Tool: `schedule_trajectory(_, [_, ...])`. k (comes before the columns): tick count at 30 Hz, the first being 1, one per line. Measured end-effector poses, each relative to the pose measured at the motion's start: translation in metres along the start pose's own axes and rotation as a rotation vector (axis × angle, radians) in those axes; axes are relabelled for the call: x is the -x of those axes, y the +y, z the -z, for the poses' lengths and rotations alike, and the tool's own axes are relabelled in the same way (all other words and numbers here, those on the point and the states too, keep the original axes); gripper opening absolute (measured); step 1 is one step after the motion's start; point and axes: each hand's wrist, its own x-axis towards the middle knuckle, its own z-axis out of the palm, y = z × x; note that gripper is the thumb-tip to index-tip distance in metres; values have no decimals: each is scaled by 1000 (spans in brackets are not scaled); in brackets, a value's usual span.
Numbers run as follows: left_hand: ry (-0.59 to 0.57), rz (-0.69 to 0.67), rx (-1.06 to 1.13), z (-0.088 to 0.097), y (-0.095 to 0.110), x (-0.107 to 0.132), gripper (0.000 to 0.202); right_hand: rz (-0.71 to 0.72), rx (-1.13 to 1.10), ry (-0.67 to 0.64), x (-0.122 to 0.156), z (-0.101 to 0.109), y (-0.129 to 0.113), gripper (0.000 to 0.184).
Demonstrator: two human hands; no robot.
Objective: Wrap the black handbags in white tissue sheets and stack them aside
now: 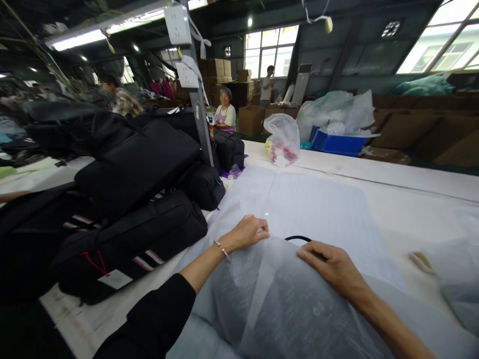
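A dark bag inside a translucent printed plastic bag (284, 299) lies in front of me on the table. Its black handle (298, 238) arches out at the far edge, between my hands. My left hand (249, 232), with a bracelet at the wrist, is closed in a pinch on the far left edge of the plastic. On the right, my right hand (331, 259) grips the plastic edge beside the handle, thumb against curled fingers. What lies under its fingers is partly hidden.
Black bags (130, 234) are piled at left, one with a white tag (115, 279). Translucent plastic sheets (310, 199) cover the table beyond my hands. A metal post (202, 114), a clear bag (282, 142) and a blue box (337, 143) stand farther back. Several people are in the background.
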Motion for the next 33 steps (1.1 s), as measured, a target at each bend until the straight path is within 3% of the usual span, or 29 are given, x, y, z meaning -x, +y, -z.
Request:
schedule_trajectory(4, [-46,78,-12,-10,-3,-4,15,9,24,50,-6,2,1,28])
schedule_trajectory(8, [-96,79,144,-23,-12,-10,14,-14,24,150,-11,-7,11,23])
schedule_trajectory(13, [-125,102,247,-23,-11,-6,13,-20,13,142,-13,-15,9,23])
schedule_trajectory(22, [-106,90,247,-29,-11,-2,13,-92,45,-81,-20,-33,27,27])
schedule_trajectory(29, [-102,94,270,-28,-9,1,14,-247,-303,-248,-33,-29,4,43])
schedule_trajectory(33, [-97,71,293,-31,-14,1,14,-230,-207,-273,-36,-28,-3,39])
